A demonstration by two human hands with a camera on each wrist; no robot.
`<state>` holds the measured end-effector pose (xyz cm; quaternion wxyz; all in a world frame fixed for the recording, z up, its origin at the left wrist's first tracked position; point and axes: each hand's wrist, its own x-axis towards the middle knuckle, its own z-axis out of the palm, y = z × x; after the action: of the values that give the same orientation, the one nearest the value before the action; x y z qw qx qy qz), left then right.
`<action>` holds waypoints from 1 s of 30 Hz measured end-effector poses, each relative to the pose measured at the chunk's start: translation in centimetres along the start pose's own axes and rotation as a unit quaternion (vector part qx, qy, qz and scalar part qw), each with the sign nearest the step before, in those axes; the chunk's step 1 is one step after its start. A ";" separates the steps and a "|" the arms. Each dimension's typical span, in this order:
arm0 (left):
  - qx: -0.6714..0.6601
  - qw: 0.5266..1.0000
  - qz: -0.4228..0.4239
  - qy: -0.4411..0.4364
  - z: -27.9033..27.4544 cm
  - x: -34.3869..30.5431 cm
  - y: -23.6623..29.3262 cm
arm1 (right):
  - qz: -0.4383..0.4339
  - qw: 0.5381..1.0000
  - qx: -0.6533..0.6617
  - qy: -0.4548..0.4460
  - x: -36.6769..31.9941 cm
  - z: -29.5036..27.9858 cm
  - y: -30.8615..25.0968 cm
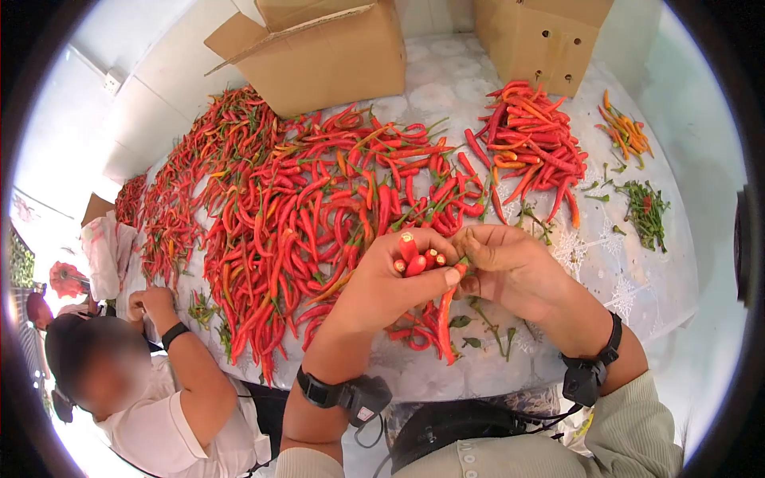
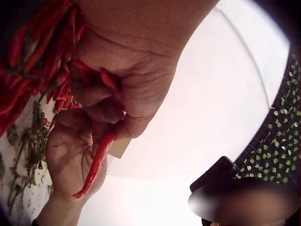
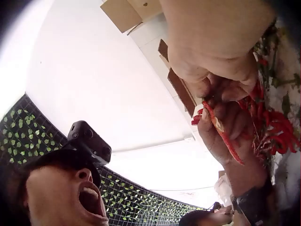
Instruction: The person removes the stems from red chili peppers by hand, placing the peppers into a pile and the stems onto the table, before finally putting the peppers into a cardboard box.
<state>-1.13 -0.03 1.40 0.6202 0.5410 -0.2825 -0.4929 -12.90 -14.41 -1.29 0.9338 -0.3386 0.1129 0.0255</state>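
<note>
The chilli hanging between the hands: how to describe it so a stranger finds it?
Find the wide heap of red chillies on the table. Before it, the left hand holds a short bundle upward. This chilli alone hangs down beside it, pinched by the right hand.

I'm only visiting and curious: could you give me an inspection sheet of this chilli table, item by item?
Surface: white patterned tablecloth, mostly covered.
Job's things: heap of red chillies; bundle of chillies; single chilli hanging down beside it.
Clutter: smaller red pile, orange chillies, green stems.
Hands: left hand grips the bundle of chillies; right hand pinches the single chilli's top.
Cables: black cable loops under the left wrist.
Surroundings: two cardboard boxes behind; second person at the table's left side.
</note>
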 end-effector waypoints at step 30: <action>-0.327 0.940 0.086 -0.040 -3.0 -0.5 -0.2 | -0.173 0.956 -0.059 0.228 0.2 -1.1 -2.0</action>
<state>1.30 1.60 0.54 0.7911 0.2619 -0.1758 -0.5240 -12.65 -16.62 -0.89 0.8518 -0.4040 0.2611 -0.2077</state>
